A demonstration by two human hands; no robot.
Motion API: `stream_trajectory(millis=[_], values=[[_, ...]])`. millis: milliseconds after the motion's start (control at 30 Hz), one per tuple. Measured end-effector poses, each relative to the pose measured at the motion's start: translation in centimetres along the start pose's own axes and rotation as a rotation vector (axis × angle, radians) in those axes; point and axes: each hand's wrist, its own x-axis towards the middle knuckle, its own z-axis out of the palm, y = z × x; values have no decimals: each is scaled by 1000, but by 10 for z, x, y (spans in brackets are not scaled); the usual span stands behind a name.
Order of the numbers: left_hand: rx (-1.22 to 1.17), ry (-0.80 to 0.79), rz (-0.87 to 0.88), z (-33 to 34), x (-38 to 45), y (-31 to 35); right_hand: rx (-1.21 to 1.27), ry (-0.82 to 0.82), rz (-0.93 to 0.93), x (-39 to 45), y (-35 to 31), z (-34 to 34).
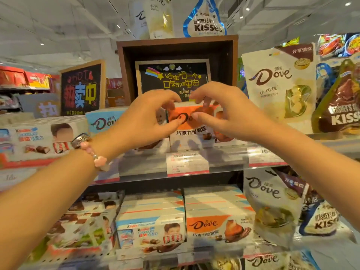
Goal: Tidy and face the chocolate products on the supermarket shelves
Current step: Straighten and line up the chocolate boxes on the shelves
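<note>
Left hand (pixel 150 115) and right hand (pixel 224 112) both pinch the orange Dove box (pixel 191 125). Box upright on shelf (pixel 155 162), between the hands.

Your head camera faces the chocolate shelf (pixel 194 164) straight on and close, level with the orange Dove box (pixel 191 125) at centre

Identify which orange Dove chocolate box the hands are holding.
The orange Dove box on the upper shelf, gripped by left hand and right hand; the lower-shelf orange Dove box sits untouched.
</note>
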Motion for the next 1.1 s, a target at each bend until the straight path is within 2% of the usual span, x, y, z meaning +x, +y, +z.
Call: stream_trajectory(millis=[100, 200, 267, 400, 500, 567, 633, 733, 967, 1100], values=[[5, 66, 23, -9, -19, 7, 86, 6, 7, -17, -13, 7], [-172, -6, -37, -14, -46, 15, 278, -27, 88, -45, -22, 13], [-281, -118, -99, -4, -63, 18, 377, -114, 127, -64, -23, 19], [-386, -422, -218, 32, -92, 15, 483, -465, 179, -100, -18, 39], [-336, -614, -219, 61, -111, 13, 355, -648, 178, -124, -5, 59], [-218, -676, -188, 86, -122, 6, 200, -672, 192, -137, 13, 75], [-102, -665, -162, 112, -132, -4, 27, -664, 247, -149, 32, 90], [-49, -625, -171, 142, -139, -10, -116, -664, 270, -160, 48, 108], [7, -529, -212, 172, -138, -1, -256, -596, 216, -172, 58, 132], [35, -477, -199, 175, -138, 5, -242, -597, 193, -171, 62, 131]])
